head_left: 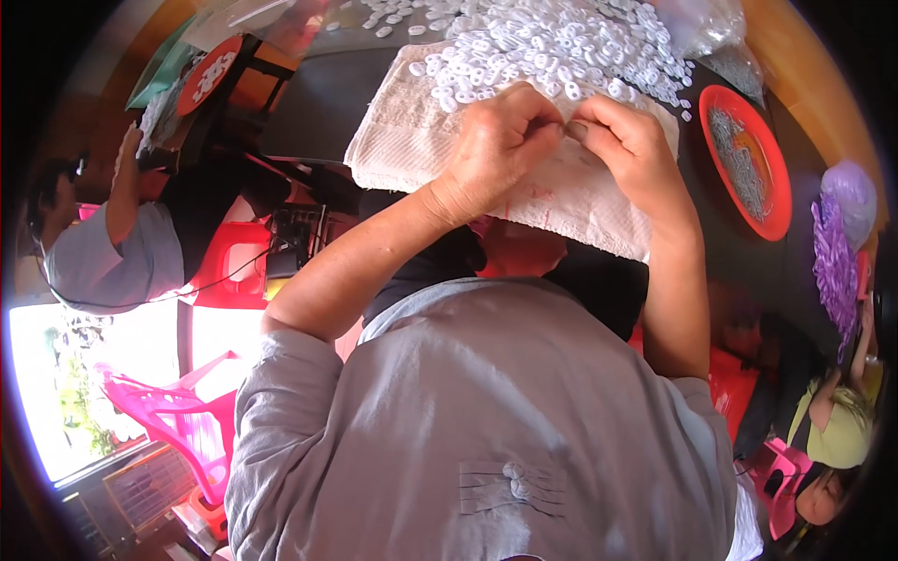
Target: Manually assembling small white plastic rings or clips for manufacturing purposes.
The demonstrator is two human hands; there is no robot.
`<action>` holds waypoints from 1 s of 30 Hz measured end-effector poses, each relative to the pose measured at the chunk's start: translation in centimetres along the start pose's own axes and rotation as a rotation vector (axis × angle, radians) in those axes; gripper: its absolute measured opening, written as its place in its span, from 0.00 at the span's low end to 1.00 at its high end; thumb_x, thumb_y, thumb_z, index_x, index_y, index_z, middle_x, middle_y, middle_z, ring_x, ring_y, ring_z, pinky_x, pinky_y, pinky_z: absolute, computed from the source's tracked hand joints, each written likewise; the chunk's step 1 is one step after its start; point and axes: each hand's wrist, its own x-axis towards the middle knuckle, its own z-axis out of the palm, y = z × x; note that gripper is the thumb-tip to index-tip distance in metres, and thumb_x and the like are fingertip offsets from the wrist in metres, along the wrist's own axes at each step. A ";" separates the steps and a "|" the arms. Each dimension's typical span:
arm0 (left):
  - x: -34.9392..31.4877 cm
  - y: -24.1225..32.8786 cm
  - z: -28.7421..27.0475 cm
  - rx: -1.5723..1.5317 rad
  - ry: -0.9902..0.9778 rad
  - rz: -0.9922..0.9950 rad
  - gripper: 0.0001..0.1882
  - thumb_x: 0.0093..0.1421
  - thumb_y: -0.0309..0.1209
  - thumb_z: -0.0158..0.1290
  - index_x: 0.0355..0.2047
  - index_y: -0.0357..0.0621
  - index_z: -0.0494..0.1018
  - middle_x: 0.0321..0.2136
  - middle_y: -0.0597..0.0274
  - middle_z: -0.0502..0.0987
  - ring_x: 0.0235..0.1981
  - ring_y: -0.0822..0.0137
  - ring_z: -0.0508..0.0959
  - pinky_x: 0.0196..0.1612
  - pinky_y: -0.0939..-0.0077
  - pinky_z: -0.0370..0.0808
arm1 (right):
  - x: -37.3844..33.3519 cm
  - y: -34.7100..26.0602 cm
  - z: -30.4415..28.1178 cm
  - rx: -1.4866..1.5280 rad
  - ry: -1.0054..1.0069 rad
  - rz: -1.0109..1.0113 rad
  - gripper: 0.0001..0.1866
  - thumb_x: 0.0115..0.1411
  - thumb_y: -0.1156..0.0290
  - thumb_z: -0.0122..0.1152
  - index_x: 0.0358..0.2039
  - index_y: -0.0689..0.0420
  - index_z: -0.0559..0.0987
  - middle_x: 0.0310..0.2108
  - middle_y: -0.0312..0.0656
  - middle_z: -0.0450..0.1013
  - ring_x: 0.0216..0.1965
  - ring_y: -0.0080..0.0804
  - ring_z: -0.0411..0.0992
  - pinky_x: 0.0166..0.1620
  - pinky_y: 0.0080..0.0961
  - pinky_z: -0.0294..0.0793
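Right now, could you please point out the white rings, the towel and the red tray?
white rings point(552, 42): head view, middle of the heap.
towel point(412, 140): head view, bare left part of the cloth.
red tray point(781, 182): head view, right rim.

The person wears a loose grey short-sleeved shirt, its 2 sleeves ending above the elbows, well back from the left hand point(496, 140) and right hand point(629, 145). Forearms and both hands are bare. A small gathered, stitched pleat marks the shirt front.
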 end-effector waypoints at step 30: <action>2.3 -3.0 -3.4 0.805 -0.023 0.293 0.06 0.45 0.31 0.60 0.24 0.46 0.76 0.28 0.61 0.71 0.35 0.59 0.75 0.34 0.65 0.76 | 5.3 0.4 1.1 0.194 -0.010 0.170 0.03 0.58 0.75 0.55 0.30 0.61 0.75 0.25 0.28 0.69 0.27 0.13 0.64 0.31 0.13 0.62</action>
